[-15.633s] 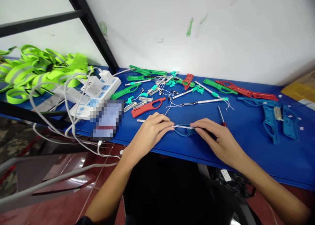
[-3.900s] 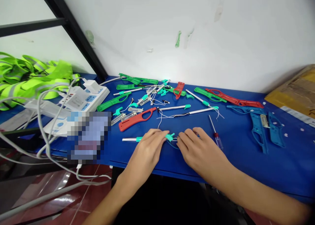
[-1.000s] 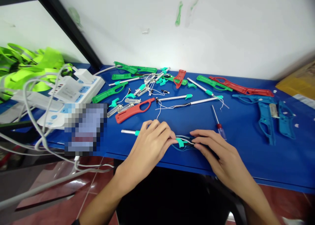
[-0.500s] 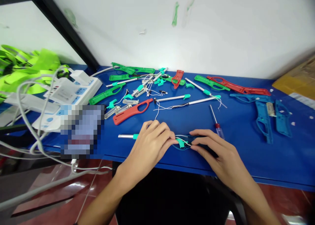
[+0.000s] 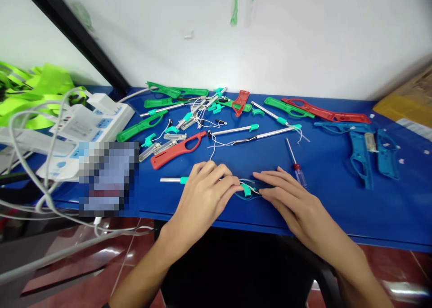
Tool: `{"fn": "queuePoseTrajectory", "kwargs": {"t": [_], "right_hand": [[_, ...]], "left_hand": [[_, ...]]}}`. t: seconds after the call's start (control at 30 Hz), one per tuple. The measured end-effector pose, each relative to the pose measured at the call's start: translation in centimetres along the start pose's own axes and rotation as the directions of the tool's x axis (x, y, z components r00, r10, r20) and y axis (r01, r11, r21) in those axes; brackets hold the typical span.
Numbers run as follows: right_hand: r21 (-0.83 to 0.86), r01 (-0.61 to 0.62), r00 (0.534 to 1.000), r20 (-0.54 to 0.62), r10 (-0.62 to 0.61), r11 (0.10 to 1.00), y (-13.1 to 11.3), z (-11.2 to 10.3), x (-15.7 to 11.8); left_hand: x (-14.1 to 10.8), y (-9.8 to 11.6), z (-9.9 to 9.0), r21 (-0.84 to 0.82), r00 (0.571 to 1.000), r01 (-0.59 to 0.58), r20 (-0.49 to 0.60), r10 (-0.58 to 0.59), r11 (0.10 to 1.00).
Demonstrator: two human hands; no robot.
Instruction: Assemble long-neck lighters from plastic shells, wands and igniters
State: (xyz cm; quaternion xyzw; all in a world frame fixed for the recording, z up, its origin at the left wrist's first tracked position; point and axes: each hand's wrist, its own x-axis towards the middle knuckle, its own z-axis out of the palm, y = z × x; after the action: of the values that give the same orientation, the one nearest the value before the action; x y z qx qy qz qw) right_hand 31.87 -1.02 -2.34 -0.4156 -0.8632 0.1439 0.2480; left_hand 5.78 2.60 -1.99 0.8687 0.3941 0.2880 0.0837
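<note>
Teal trigger (image 5: 247, 190), seconds earlier in the fingers of the left hand (image 5: 207, 191), now lying at the blue handle (image 5: 249, 198) by the worktop's (image 5: 337, 213) front edge, presumably placed; left fingers pinch the white wire (image 5: 254, 191), the right hand's (image 5: 295, 198) finger closure being indeterminable.

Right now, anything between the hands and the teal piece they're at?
Nothing visible between the left hand and the teal piece. Toward the right hand, a white wire runs in the gap.
</note>
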Motion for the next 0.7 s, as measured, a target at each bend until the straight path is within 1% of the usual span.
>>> {"fn": "queuePoseTrajectory", "kwargs": {"t": [0.07, 0.17, 0.27, 0.47, 0.57, 0.7], "right_hand": [[0.019, -0.02, 1.0, -0.011, 0.021, 1.0, 0.02, -0.14, 0.09], [0.061, -0.066, 0.998, -0.008, 0.067, 0.996, 0.07, -0.37, 0.16], [0.096, -0.078, 0.997, -0.006, 0.079, 0.992, 0.14, -0.46, 0.2], [0.077, -0.09, 0.996, -0.018, 0.092, 0.993, -0.22, -0.12, 0.38], [0.036, -0.092, 0.996, -0.008, 0.092, 0.995, -0.52, 0.04, 0.44], [-0.04, -0.022, 0.999, 0.034, 0.024, 0.999, -0.72, 0.0, 0.53]], "left_hand": [[-0.01, -0.01, 0.0, -0.027, 1.0, 0.004, 0.016, -0.004, 1.0], [0.0, -0.01, 0.12, -0.081, 0.999, 0.052, 0.019, -0.05, 0.995], [0.05, 0.01, 0.25, -0.087, 0.997, 0.083, 0.015, -0.082, 0.993], [0.16, 0.2, -0.02, 0.029, 0.999, -0.022, 0.045, 0.02, 0.999], [0.17, 0.28, -0.12, 0.028, 0.999, -0.032, 0.038, 0.031, 0.999], [0.14, 0.24, -0.05, 0.01, 0.999, -0.028, 0.032, 0.028, 1.0]]}}
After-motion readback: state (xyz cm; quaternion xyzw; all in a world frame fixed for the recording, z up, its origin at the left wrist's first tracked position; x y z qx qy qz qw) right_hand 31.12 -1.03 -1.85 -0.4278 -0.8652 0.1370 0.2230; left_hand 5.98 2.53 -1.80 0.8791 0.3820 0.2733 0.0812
